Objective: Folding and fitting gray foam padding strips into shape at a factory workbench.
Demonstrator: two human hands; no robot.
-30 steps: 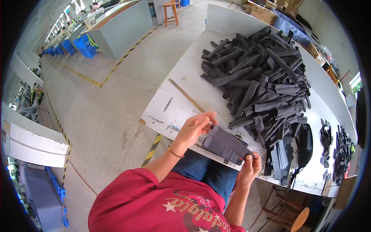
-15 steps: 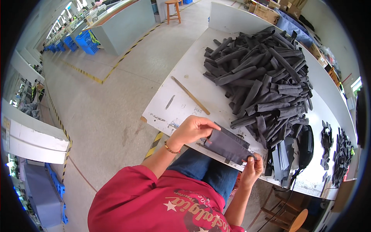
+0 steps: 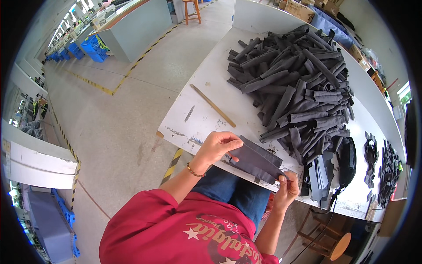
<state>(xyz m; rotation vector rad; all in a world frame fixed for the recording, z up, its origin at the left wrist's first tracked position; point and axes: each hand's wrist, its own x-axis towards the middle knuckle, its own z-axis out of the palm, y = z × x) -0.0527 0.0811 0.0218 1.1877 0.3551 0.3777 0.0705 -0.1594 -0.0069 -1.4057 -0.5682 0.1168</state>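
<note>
A dark grey strip of fabric [image 3: 254, 163] is stretched between my two hands above the front edge of the white table. My left hand [image 3: 219, 150] pinches its left end between thumb and fingers. At the other end, my right hand [image 3: 288, 186] grips the corner with thumb and fingertips. One long edge runs slantwise between the hands, with another dark layer showing behind it. Just beyond the strip lies a large heap of dark grey fabric tubes [image 3: 299, 83].
A thin wooden stick [image 3: 213, 105] rests on the white table [image 3: 176, 119], left of the heap. Right of my right hand are grey flat strips [image 3: 322, 178] and a black padded item [image 3: 347, 165]. Smaller dark piles [image 3: 389, 174] lie farther right. A wooden stool [image 3: 338, 246] stands below.
The fabric strip's upper left part, curled over before, now lies flatter, its long edge pulled straighter. Both hands keep their hold almost in place. The view has shifted slightly.
</note>
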